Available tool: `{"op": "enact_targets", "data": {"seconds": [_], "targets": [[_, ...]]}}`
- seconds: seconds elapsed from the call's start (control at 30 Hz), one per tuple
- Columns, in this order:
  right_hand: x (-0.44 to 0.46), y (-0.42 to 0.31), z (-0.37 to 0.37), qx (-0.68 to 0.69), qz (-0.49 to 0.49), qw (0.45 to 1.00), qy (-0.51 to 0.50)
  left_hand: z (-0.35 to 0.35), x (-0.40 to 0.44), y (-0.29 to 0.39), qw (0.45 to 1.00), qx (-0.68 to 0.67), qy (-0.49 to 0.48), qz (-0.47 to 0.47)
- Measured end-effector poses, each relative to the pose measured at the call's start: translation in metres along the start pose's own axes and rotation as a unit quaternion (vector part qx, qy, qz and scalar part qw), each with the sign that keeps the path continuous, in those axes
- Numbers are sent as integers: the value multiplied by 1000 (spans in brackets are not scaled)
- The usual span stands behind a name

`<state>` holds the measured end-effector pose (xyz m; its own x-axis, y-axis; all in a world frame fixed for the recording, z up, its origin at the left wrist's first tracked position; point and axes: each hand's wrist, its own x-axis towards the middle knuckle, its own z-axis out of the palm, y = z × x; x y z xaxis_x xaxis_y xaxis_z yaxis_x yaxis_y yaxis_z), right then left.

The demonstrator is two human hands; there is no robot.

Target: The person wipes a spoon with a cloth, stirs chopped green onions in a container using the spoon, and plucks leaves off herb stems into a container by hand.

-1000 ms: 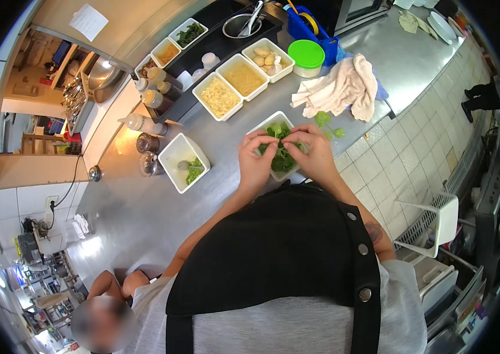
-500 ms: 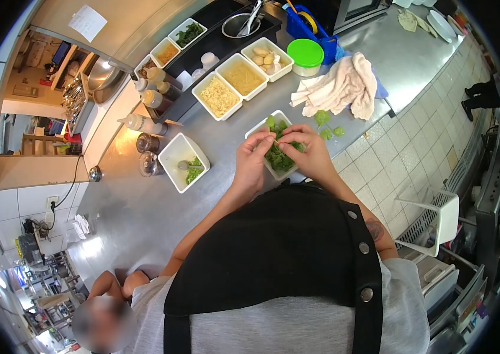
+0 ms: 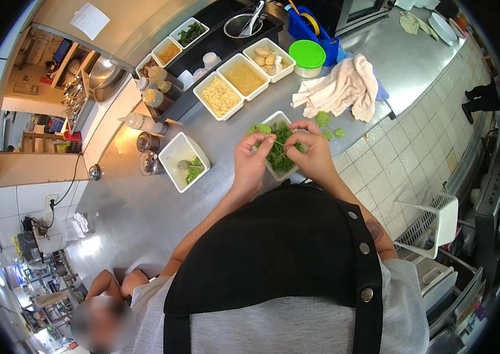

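Near the middle of the frame, your left hand (image 3: 250, 162) pinches a green sprig (image 3: 261, 128) between thumb and forefinger, its leaves pointing to the upper left. Your right hand (image 3: 311, 150) sits just to the right, its thumb and fingers curled with a narrow gap; whether they touch the stem, you cannot tell from this view. Beneath both hands stands a white container (image 3: 280, 176) holding leafy greens (image 3: 278, 157). A few loose leaves (image 3: 322, 118) lie just right of it, near a crumpled pale cloth (image 3: 344, 88). Left of centre, a second white tub (image 3: 172, 156) holds chopped greens (image 3: 194, 173) and a spoon. Above, at the upper centre, a green-lidded tub (image 3: 307, 54) stands beside your three food trays (image 3: 210, 112).
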<state>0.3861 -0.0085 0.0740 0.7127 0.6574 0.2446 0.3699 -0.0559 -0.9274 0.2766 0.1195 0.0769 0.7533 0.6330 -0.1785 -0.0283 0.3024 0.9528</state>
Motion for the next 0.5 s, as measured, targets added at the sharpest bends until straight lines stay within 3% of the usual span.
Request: {"op": "enact_targets", "data": {"seconds": [0.2, 0.33, 0.4, 0.5], "targets": [[-1, 31, 8, 143, 96, 985, 31, 5, -4, 4, 999, -4, 20, 36], [-5, 34, 2, 63, 96, 993, -1, 8, -5, 21, 996, 17, 3, 88], [-9, 23, 3, -33, 57, 997, -32, 4, -3, 16, 997, 46, -21, 64], [-5, 9, 1, -34, 44, 998, -23, 4, -3, 9, 997, 48, -40, 46]]}}
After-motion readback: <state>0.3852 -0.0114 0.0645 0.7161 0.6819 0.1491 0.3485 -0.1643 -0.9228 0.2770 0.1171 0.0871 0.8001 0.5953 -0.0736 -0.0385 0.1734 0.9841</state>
